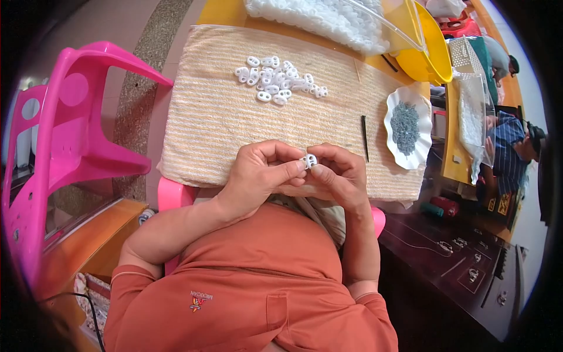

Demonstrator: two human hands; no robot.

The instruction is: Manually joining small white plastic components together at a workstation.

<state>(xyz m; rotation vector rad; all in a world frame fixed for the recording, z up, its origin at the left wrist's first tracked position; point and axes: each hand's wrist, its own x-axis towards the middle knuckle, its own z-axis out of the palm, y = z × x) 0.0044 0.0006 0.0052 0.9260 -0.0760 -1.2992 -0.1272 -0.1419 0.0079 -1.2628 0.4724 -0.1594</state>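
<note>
Pinching an oval, two-holed white piece (311, 160), left hand (253, 174) and right hand (342, 177) meet over nubbly cloth (223, 126).

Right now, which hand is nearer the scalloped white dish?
Right. The right hand is left of and lower than the white dish in the picture; the left hand is farther left.

A person wears a rust-orange short-sleeved shirt (258, 240), its left sleeve (134, 287) trimmed near the edge with a thin pale line. A small multicoloured emblem (198, 304) with lettering (upside down from this angle) marks the chest, near a stitched rectangular patch (277, 312). Pale trousers (324, 214) show past the hem; left hand (249, 174) and right hand (345, 176) are bare.
</note>
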